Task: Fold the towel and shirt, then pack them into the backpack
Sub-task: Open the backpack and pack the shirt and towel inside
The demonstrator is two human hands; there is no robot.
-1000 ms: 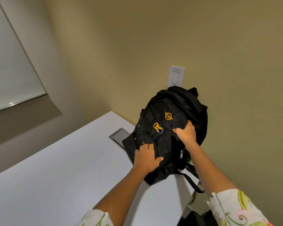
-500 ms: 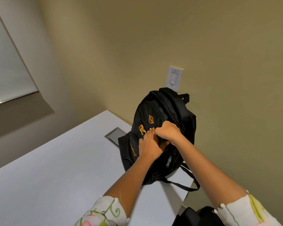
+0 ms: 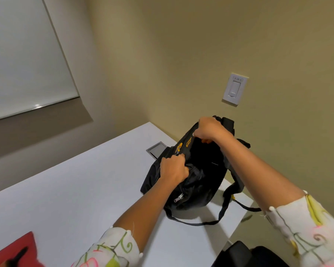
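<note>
A black backpack [image 3: 204, 176] with orange logos stands at the far right corner of the white table [image 3: 81, 189], its main compartment pulled open toward me and dark inside. My left hand [image 3: 173, 168] grips the front panel's edge on the near left. My right hand [image 3: 208, 128] grips the top edge at the far side, fingers curled over the fabric. Its straps trail off the table's right edge. A red cloth [image 3: 14, 251] shows at the bottom left corner, blurred. Neither a towel nor a shirt can be told apart.
A metal cable hatch [image 3: 155, 149] is set in the table just left of the backpack. The beige wall with a white switch plate [image 3: 234, 89] is close behind. A black chair [image 3: 245, 255] sits below the table's right edge. A window blind [image 3: 21, 58] hangs at left.
My hands were close together on the front of the closed backpack; now they have spread apart, the right one up to the top, and the compartment gapes open. The view has tilted down.
</note>
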